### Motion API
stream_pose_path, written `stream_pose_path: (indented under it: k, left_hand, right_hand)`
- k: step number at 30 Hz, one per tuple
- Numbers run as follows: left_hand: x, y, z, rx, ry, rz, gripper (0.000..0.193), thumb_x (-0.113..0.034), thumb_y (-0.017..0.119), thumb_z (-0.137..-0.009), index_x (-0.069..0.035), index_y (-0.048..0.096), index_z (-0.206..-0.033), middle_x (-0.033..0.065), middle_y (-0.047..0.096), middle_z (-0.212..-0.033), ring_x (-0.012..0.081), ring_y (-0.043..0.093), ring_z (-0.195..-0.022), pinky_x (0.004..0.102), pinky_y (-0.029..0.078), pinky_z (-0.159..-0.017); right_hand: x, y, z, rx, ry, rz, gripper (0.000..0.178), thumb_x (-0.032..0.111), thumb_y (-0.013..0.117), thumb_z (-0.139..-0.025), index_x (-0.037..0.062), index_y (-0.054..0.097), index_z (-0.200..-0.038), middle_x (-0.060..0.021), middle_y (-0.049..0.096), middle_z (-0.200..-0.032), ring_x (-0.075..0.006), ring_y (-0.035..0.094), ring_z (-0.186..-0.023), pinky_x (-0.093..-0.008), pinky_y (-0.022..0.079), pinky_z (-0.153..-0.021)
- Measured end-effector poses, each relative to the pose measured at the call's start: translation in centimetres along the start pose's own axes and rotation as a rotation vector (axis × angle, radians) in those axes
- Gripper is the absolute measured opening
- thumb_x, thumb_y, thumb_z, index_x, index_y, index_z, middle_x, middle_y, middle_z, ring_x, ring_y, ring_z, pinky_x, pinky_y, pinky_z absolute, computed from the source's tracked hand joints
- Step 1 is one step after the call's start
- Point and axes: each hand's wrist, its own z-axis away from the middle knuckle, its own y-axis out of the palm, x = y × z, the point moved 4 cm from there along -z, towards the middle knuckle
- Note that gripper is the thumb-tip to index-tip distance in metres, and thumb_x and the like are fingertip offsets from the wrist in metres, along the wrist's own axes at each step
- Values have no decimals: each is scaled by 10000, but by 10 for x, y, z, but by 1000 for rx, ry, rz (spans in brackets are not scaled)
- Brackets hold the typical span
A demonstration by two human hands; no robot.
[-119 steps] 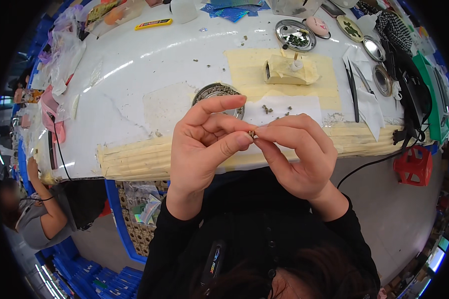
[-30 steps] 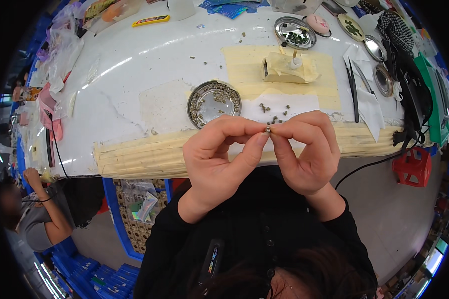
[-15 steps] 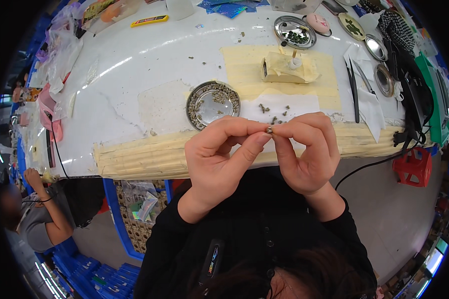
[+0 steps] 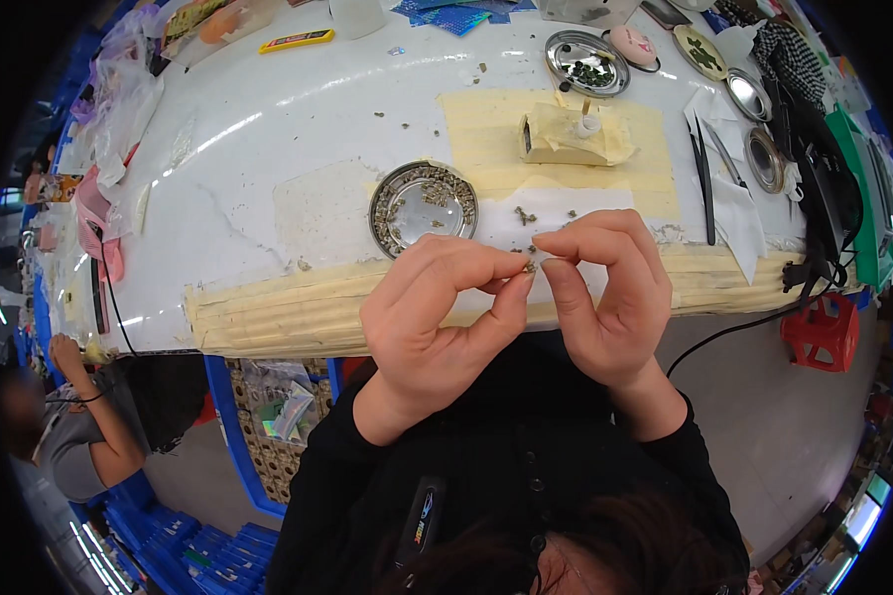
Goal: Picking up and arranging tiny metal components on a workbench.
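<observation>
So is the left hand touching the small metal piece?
Touching. The head view shows the left hand with the small metal piece pinched at the tips of its thumb and forefinger.

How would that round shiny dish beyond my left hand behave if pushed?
The shiny dish is probably stiff, since it looks like metal. Being wide and low, it would likely slide rather than tip. The small loose parts inside could shift about, as nothing visible covers them.
</observation>
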Motion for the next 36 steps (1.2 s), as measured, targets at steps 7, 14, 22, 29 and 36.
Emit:
stream_pose_path:
  k: [7, 14, 22, 29, 36]
  left_hand:
    - [-9, -5, -10, 88, 127, -237, 187, 108, 747, -698, 31, 684, -856, 96, 655, -753, 206, 627, -680, 294, 492, -622]
    - [-9, -5, -11, 103, 121, -203, 184, 102, 752, -704, 27, 687, -859, 100, 661, -761, 209, 628, -685, 290, 485, -620]
    - [2, -8, -6, 155, -159, 97, 127, 82, 743, -787, 35, 679, -886, 87, 681, -809, 142, 630, -753, 258, 485, -665]
    - [19, 2, 4, 78, -599, 724, 104, 33, 745, -840, 44, 699, -933, 83, 712, -900, 84, 635, -762, 223, 525, -668]
    - [20, 1, 4, 162, -601, 736, 124, 40, 722, -853, 50, 703, -975, 95, 712, -878, 110, 660, -789, 220, 521, -689]
  right_hand:
    - [-4, -2, 3, 80, -23, 1, 197, -79, 743, -758, 1, 700, -933, -100, 630, -852, -182, 629, -701, -271, 510, -605]
    - [-3, -2, 3, 67, -66, 37, 208, -84, 748, -744, 2, 702, -928, -98, 632, -838, -195, 627, -698, -282, 505, -600]
    - [-3, -1, 4, 71, -88, 37, 249, -78, 756, -736, 8, 720, -966, -89, 647, -831, -199, 628, -702, -287, 503, -595]
    - [-3, -1, 7, 87, -115, 0, 392, -99, 750, -697, 29, 739, -1067, -65, 652, -844, -174, 621, -712, -270, 500, -590]
    - [-1, -3, 6, 104, -124, 42, 450, -91, 764, -671, 50, 745, -1098, -46, 635, -824, -162, 604, -701, -262, 494, -584]
